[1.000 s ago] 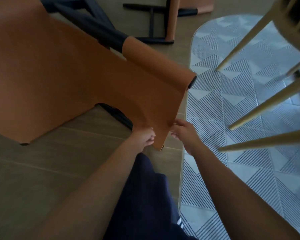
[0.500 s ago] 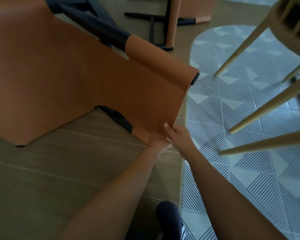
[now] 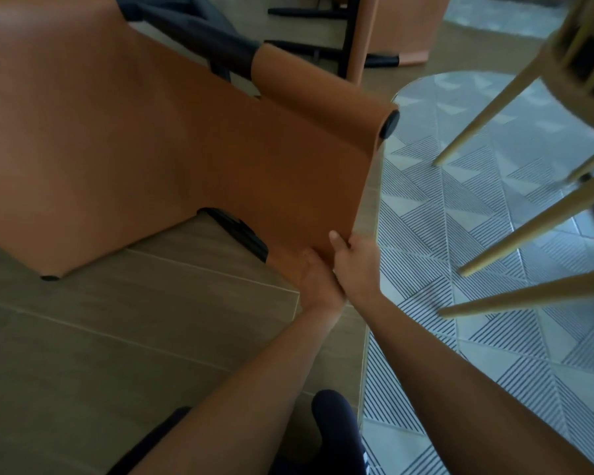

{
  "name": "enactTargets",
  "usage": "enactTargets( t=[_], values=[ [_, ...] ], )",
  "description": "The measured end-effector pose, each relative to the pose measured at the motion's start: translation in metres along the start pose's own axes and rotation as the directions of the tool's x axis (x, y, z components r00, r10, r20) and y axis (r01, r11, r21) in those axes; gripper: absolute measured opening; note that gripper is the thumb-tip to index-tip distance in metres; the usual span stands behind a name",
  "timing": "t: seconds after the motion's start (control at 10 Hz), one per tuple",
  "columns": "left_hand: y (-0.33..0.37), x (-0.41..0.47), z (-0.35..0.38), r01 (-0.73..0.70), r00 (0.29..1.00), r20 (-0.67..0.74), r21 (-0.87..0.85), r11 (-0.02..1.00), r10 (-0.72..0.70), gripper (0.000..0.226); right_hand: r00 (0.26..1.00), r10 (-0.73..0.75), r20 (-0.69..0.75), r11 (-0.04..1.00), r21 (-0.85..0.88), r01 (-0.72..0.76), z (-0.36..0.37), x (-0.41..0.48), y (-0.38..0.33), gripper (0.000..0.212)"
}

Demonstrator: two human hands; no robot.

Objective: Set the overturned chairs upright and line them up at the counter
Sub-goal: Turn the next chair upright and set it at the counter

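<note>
The tan chair (image 3: pixel 144 149) lies tipped on the wood floor (image 3: pixel 100 337), with its near corner beside the edge of the patterned rug (image 3: pixel 494 217). Both hands meet at that corner. The right hand (image 3: pixel 355 264) pinches the leather edge, thumb on the front. The left hand (image 3: pixel 318 279), touching the right, clasps the corner from below, its fingertips hard to make out. A second chair (image 3: pixel 405 29) lies overturned farther back. Pale wooden legs (image 3: pixel 535 217) slant over the rug.

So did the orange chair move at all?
Yes. The orange chair has shifted up the view: its black-capped corner now sits nearer the rounded far end of the rug than before.
</note>
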State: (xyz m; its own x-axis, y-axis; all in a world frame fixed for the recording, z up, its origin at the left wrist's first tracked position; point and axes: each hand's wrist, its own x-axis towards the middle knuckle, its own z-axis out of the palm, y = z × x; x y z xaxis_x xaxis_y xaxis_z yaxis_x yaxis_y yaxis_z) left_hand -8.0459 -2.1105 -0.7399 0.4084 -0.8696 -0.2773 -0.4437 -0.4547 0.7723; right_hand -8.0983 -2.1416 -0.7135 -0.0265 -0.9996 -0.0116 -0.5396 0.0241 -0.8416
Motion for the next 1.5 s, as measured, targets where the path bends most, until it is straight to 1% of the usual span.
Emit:
enactTargets(
  t=[0.1, 0.2, 0.3, 0.4, 0.5, 0.6, 0.7, 0.8, 0.9, 1.0, 1.1, 1.2, 1.3, 1.4, 1.5],
  values=[
    [0.005, -0.005, -0.006, 0.034, 0.998, -0.052, -0.04, 0.999, -0.036, 0.048, 1.0, -0.011, -0.005, 1.0, -0.003, 0.011, -0.003, -0.006, -0.009, 0.048],
    [0.013, -0.015, -0.013, -0.018, 0.996, -0.093, -0.097, 0.995, 0.009, 0.065, 1.0, -0.006, 0.004, 1.0, -0.003, 0.006, -0.007, -0.01, -0.024, 0.048],
    [0.01, -0.022, -0.023, -0.079, 0.991, -0.113, -0.047, 0.996, 0.073, 0.086, 0.999, -0.04, -0.003, 0.999, -0.015, 0.04, -0.009, -0.012, -0.044, 0.047],
    [0.011, -0.021, -0.035, -0.135, 0.986, -0.107, -0.068, 0.988, 0.127, 0.086, 0.994, -0.107, -0.01, 0.994, 0.008, 0.107, -0.014, -0.011, -0.066, 0.047],
    [0.019, -0.021, -0.055, -0.19, 0.976, -0.13, -0.119, 0.975, 0.174, 0.083, 0.988, -0.152, 0.018, 0.988, 0.003, 0.152, -0.022, -0.006, -0.091, 0.046],
    [0.031, -0.017, -0.084, -0.219, 0.958, -0.206, -0.069, 0.973, 0.201, 0.073, 0.984, -0.178, 0.031, 0.984, -0.022, 0.179, -0.031, -0.003, -0.122, 0.045],
    [0.054, -0.02, -0.115, -0.223, 0.945, -0.267, -0.109, 0.969, 0.187, 0.068, 0.981, -0.19, 0.045, 0.981, -0.035, 0.192, -0.039, 0.001, -0.164, 0.044],
    [0.08, -0.02, -0.149, -0.241, 0.935, -0.296, -0.125, 0.962, 0.196, 0.064, 0.977, -0.2, 0.068, 0.979, -0.01, 0.202, -0.047, 0.011, -0.209, 0.044],
    [0.107, -0.015, -0.188, -0.25, 0.913, -0.347, -0.056, 0.967, 0.216, 0.054, 0.971, -0.208, 0.12, 0.978, 0.033, 0.206, -0.052, 0.023, -0.257, 0.041],
    [0.138, -0.011, -0.231, -0.207, 0.914, -0.358, -0.002, 0.978, 0.193, 0.057, 0.971, -0.17, 0.171, 0.985, 0.05, 0.164, -0.057, 0.04, -0.309, 0.037],
    [0.174, -0.002, -0.273, -0.164, 0.923, -0.36, -0.048, 0.985, 0.136, 0.056, 0.969, -0.126, 0.213, 0.992, 0.048, 0.118, -0.06, 0.062, -0.363, 0.038],
    [0.209, 0.012, -0.311, -0.092, 0.959, -0.279, -0.106, 0.99, 0.059, 0.058, 0.959, -0.074, 0.273, 0.997, 0.026, 0.069, -0.062, 0.087, -0.411, 0.023],
    [0.239, 0.03, -0.344, -0.038, 0.976, -0.219, -0.115, 0.993, 0.012, 0.062, 0.952, -0.011, 0.305, 1.0, 0.019, 0.006, -0.059, 0.112, -0.447, 0.021],
    [0.271, 0.05, -0.37, -0.015, 0.981, -0.192, -0.066, 0.998, 0.002, 0.064, 0.94, 0.044, 0.339, 0.998, 0.023, -0.055, -0.056, 0.144, -0.48, 0.021],
    [0.301, 0.073, -0.392, 0.034, 0.975, -0.217, -0.041, 0.999, -0.042, 0.066, 0.93, 0.079, 0.359, 0.995, 0.022, -0.092, -0.054, 0.177, -0.514, 0.02]
  ],
)
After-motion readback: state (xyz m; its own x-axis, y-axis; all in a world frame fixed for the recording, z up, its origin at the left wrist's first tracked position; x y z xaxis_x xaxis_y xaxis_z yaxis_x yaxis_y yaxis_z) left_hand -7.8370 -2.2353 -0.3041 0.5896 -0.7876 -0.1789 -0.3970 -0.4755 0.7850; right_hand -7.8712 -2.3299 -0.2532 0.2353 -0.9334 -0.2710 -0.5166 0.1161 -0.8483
